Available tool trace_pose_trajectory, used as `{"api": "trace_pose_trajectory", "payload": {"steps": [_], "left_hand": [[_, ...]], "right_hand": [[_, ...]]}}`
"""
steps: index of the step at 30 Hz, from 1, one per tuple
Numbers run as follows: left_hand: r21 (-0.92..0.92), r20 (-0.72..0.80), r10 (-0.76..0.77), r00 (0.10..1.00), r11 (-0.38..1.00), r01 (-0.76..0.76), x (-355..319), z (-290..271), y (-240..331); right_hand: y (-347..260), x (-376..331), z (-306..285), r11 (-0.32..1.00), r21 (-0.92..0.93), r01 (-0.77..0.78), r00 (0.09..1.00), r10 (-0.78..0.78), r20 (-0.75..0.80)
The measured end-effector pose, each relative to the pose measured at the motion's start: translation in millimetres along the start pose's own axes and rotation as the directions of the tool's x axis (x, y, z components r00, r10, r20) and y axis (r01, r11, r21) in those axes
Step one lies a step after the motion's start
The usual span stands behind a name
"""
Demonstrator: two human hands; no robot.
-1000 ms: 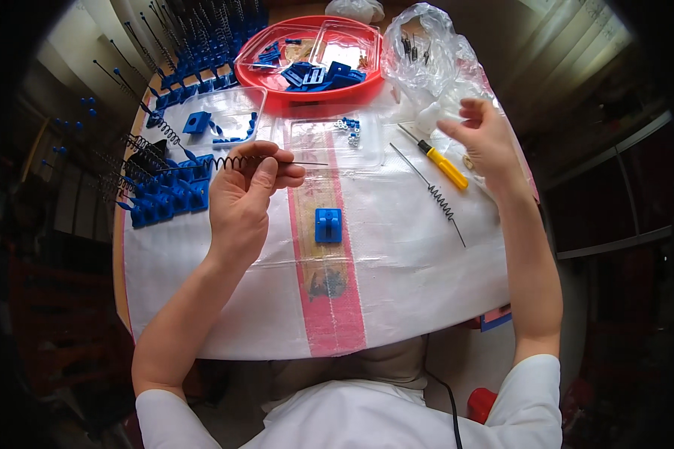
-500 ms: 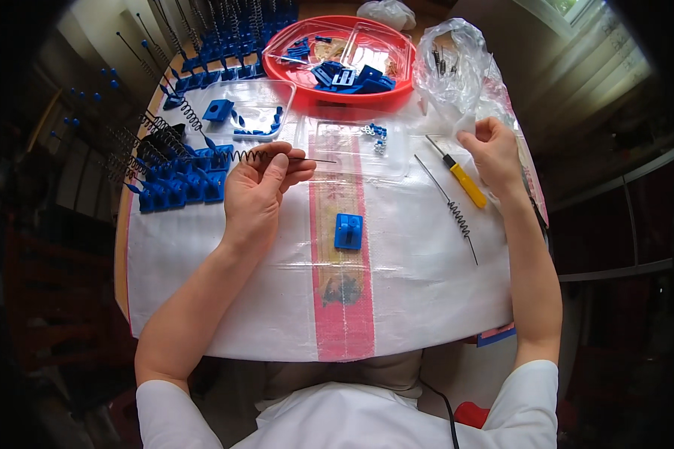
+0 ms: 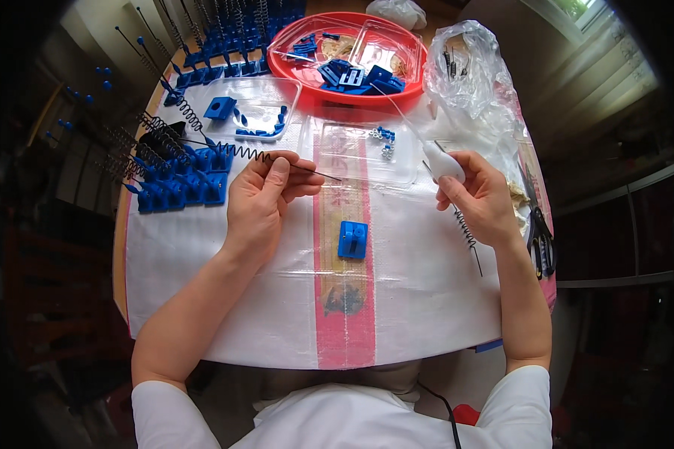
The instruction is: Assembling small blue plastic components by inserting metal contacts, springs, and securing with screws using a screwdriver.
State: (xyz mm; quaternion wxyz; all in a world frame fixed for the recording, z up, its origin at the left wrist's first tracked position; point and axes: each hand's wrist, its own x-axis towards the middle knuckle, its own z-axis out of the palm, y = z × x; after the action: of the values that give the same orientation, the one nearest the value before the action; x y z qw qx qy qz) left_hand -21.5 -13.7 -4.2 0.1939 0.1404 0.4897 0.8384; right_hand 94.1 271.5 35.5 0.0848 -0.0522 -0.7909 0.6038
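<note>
Our left hand (image 3: 266, 198) pinches a thin metal rod with black coil spring (image 3: 258, 155), left of the small blue plastic block (image 3: 353, 239); our right hand (image 3: 481, 196) grips a white-handled tool (image 3: 442, 161), right of it.

Red round tray (image 3: 410, 81) far centre, blue plastic parts inside. Clear plastic bag (image 3: 475, 71) far right. Clear shallow tray (image 3: 256, 109) far left, holding a blue block. Scissors (image 3: 541, 239) at right table edge. Blue block (image 3: 353, 239) centre.

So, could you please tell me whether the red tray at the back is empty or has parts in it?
It has parts: blue plastic pieces lie in the red tray.
</note>
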Motion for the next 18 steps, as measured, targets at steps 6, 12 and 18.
{"api": "trace_pose_trajectory", "payload": {"steps": [6,12,18], "left_hand": [[0.028,0.025,-0.043,0.999,0.999,0.042,-1.6,5.0,0.4],[0.176,0.059,-0.056,0.997,0.983,0.045,-2.9,7.9,2.9],[0.131,0.043,-0.022,0.999,0.991,0.017,-4.9,9.1,1.3]], "right_hand": [[3.0,0.4,-9.8,0.999,0.036,-0.022,0.999,0.021,0.029],[-4.9,0.8,-22.7,0.993,-0.02,-0.112,0.99,0.113,0.082],[-2.9,0.0,-28.4,0.999,-0.021,-0.029,0.99,0.031,0.135]]}}
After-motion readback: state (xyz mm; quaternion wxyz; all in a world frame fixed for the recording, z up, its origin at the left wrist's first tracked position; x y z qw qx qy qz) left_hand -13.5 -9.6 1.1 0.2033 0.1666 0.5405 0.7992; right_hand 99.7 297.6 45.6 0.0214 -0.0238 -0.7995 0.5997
